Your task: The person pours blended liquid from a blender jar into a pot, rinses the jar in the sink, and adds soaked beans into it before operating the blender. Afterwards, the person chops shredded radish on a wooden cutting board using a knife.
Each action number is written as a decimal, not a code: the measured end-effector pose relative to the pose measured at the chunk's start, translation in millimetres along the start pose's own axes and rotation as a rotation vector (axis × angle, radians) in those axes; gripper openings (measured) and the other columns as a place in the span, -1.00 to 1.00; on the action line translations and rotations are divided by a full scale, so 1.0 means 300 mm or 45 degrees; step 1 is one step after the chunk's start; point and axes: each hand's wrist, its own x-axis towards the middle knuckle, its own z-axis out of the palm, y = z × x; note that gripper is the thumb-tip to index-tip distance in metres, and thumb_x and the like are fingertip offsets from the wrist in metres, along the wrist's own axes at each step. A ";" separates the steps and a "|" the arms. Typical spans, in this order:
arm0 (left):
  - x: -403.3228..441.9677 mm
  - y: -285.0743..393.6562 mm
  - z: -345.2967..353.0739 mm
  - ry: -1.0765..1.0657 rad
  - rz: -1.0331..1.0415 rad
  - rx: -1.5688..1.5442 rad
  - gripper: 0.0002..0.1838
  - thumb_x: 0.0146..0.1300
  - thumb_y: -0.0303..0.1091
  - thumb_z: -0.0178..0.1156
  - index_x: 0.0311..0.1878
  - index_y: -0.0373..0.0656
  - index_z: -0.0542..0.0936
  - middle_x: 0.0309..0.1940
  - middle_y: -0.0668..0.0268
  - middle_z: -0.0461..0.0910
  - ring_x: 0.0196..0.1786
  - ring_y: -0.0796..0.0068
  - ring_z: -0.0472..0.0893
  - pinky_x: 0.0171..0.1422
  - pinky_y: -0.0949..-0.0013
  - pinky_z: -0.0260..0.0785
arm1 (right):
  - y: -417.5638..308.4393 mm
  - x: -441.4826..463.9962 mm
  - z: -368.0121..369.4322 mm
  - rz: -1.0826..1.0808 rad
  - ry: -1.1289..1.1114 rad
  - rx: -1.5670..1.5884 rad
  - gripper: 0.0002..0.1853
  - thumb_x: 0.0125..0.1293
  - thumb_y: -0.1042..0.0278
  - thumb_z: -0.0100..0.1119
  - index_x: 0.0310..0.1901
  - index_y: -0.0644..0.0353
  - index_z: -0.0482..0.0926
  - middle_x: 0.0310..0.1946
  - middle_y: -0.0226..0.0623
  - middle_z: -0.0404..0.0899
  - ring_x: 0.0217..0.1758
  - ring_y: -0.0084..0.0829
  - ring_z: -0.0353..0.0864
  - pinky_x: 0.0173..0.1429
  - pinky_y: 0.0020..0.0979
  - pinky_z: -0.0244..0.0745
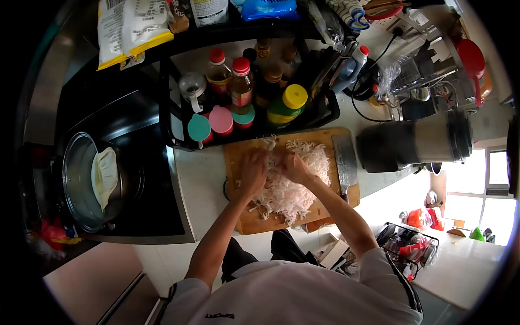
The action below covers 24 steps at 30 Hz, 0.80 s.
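Note shredded vegetable (297, 197) piled mid-surface on the cutting board (236, 150), with knife (345, 156) along right edge. Find left hand (254, 169) and right hand (296, 167) at shredded vegetable, toward far edge; cannot tell either grip.

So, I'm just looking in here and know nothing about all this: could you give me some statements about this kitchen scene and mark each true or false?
1. The bare left hand and bare right hand are both at the heap of thin, pale shreds on the brown wooden board. True.
2. The right hand grips the broad metal cleaver. False: it lies along the board's right edge, held by neither hand.
3. A round pink lid sits between two round teal lids. True.
4. The green bottle with a yellow cap stands on the stove. False: it stands in the black rack.
5. A shiny round pot is left of the board. True.
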 end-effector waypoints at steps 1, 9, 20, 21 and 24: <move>-0.008 0.004 -0.015 -0.049 0.040 -0.128 -0.56 0.17 -0.53 0.06 0.17 -0.23 0.47 0.13 0.06 0.40 0.18 -0.01 0.36 0.33 0.05 0.18 | -0.016 0.002 -0.022 0.008 -0.133 0.126 -0.73 0.07 0.56 0.07 -0.16 0.32 0.60 -0.13 0.08 0.57 -0.02 0.09 0.53 0.09 -0.15 0.47; -0.046 -0.060 -0.088 0.471 -0.234 0.140 -0.43 0.10 -0.64 0.11 0.25 -0.26 0.37 0.18 -0.03 0.31 0.24 -0.08 0.29 0.33 0.08 0.17 | 0.036 0.127 -0.002 0.075 0.232 -0.240 -0.85 0.09 0.58 0.06 -0.28 0.32 0.54 -0.23 0.04 0.52 -0.11 0.09 0.48 -0.04 -0.09 0.43; -0.141 -0.090 -0.041 0.480 -0.614 -0.099 -0.27 0.06 -0.61 0.21 0.36 -0.26 0.23 0.17 -0.08 0.26 0.21 -0.10 0.27 0.31 0.12 0.17 | 0.023 0.113 0.025 0.042 0.178 -0.226 -0.90 0.04 0.62 0.09 -0.36 0.32 0.50 -0.23 0.01 0.48 -0.09 0.07 0.44 -0.06 -0.08 0.40; -0.162 -0.084 -0.052 0.488 -0.616 -0.156 -0.27 0.05 -0.62 0.19 0.36 -0.27 0.24 0.19 -0.09 0.25 0.23 -0.09 0.26 0.32 0.11 0.17 | 0.035 0.113 0.039 0.007 0.207 -0.198 -0.88 0.03 0.62 0.07 -0.34 0.34 0.51 -0.23 0.03 0.49 -0.11 0.09 0.43 -0.03 -0.07 0.39; -0.150 -0.045 -0.080 0.473 -0.515 0.024 -0.30 0.03 -0.63 0.17 0.33 -0.31 0.27 0.26 -0.11 0.23 0.29 -0.08 0.24 0.35 0.08 0.14 | 0.077 0.105 0.077 -0.021 0.265 -0.158 -0.82 0.03 0.65 0.06 -0.27 0.36 0.53 -0.20 0.06 0.52 -0.11 0.13 0.46 0.04 -0.07 0.40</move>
